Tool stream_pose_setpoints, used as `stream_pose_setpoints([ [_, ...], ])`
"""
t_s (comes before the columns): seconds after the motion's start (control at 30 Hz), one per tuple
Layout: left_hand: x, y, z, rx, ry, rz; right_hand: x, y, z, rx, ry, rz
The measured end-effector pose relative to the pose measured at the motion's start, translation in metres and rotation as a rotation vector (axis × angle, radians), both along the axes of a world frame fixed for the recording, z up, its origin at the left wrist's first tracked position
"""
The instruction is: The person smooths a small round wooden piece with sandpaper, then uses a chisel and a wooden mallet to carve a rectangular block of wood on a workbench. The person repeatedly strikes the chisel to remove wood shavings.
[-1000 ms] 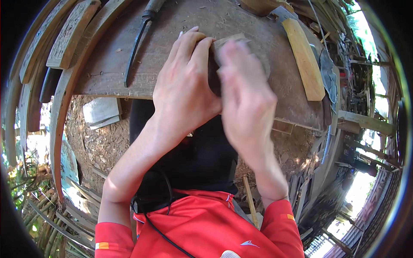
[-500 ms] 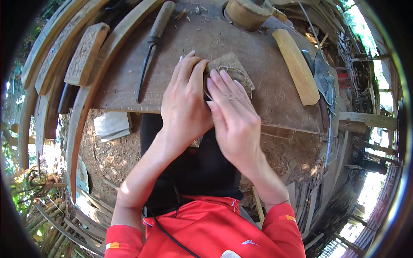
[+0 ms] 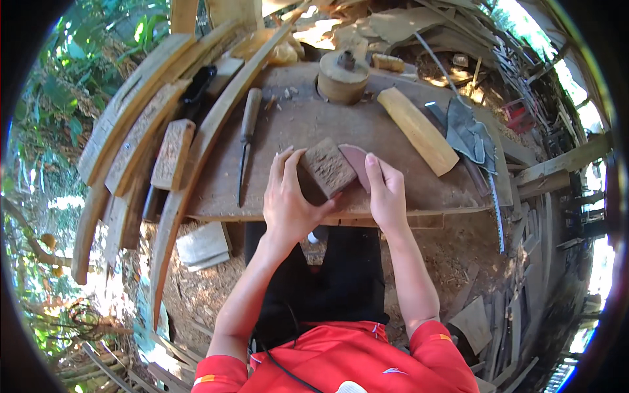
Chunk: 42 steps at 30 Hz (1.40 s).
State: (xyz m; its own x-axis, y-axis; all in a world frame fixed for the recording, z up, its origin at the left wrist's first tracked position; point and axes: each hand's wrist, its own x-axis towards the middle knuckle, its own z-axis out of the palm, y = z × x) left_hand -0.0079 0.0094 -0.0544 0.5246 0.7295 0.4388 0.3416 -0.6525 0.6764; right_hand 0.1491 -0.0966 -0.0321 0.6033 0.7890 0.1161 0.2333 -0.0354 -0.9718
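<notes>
My left hand point(image 3: 286, 200) grips a square block of rough brown wood point(image 3: 329, 166) near the table's front edge. Its fingers lie along the left side and the thumb along the near side. Between thumb and fingers, my right hand point(image 3: 386, 190) pinches a thin reddish-brown disc point(image 3: 357, 164), by its look a sandpaper disc. The disc's edge meets the block's right side, and its far part is hidden by the hand. Left of the block lies a chisel-like tool point(image 3: 246, 137) with a wooden handle and narrow dark blade.
On the wooden table point(image 3: 295, 111) stand a round wooden piece point(image 3: 344, 77) and, to the right, a yellowish wood slab point(image 3: 418, 131). Beyond it lie a grey cloth point(image 3: 468, 134) and a saw blade point(image 3: 496, 213). Long curved wooden pieces point(image 3: 196, 164) line the left edge, beside a smaller block point(image 3: 173, 154).
My right hand has lifted from lying flat over the disc on the block and now pinches the disc at the block's right side. The view has shifted, showing more of the far table.
</notes>
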Motion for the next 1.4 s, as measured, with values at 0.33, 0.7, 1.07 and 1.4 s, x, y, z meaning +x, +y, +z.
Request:
stream_pose_setpoints([
  [0.33, 0.017, 0.015, 0.010, 0.041, -0.080, -0.228, -0.042, -0.001, 0.025, 0.204, -0.156, 0.041],
  [0.7, 0.008, 0.030, -0.005, 0.102, -0.160, -0.464, -0.057, -0.015, 0.021, 0.312, -0.509, 0.155],
  [1.07, 0.000, 0.035, -0.011, -0.079, -0.162, -0.372, -0.036, -0.001, 0.016, 0.272, -0.800, 0.153],
  [1.4, 0.002, 0.025, -0.020, 0.024, -0.047, -0.193, -0.035, 0.012, 0.015, 0.224, -0.939, 0.038],
])
